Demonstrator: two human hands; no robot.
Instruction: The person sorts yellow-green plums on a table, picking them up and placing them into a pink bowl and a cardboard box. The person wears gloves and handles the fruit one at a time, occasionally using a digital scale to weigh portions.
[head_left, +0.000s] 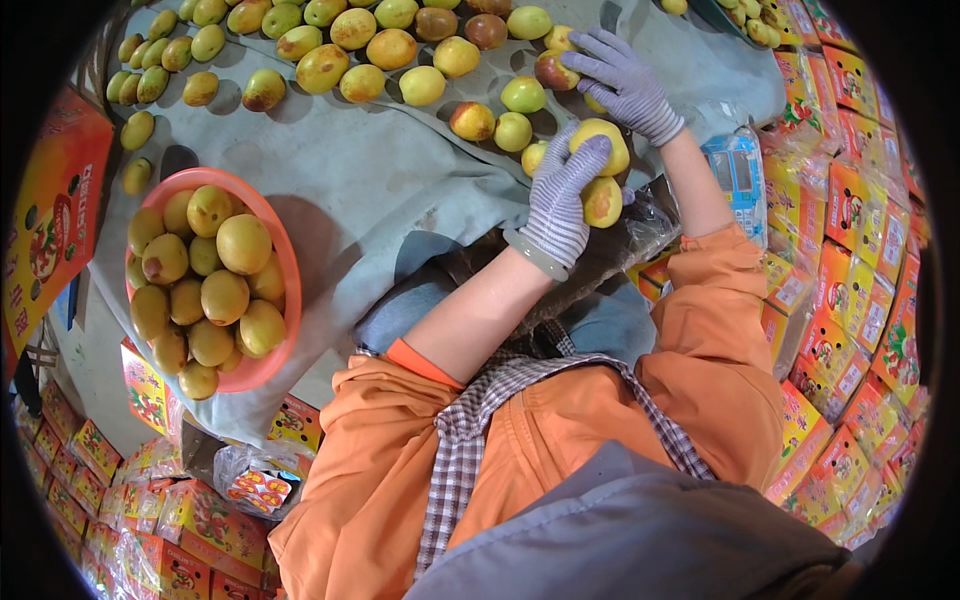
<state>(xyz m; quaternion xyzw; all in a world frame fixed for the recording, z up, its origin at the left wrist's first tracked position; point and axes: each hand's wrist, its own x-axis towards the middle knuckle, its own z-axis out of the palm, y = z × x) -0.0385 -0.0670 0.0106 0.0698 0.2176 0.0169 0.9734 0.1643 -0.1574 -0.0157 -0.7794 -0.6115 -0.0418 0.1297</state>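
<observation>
My left hand (562, 196), in a striped purple-grey knit glove, is closed around two large yellow jujubes. The upper jujube (611, 142) sits under the thumb, and the lower jujube (602, 201) shows a brownish patch. My right hand (626, 84), gloved alike, reaches over the cloth with its fingers spread. Its fingertips touch a red-and-yellow jujube (555, 71); whether they grip it is not clear. Another jujube is partly hidden under that palm. Many loose green, yellow and brown-blotched jujubes (391, 49) lie on the pale blue-grey cloth (360, 169) before me.
A pink plastic basin (295, 300) heaped with jujubes stands at the left. A blue digital scale (739, 176) is beside my right forearm. Printed cartons (847, 300) are stacked at the right, with more cartons (202, 517) at lower left. A dark green container (720, 22) holds fruit at top right.
</observation>
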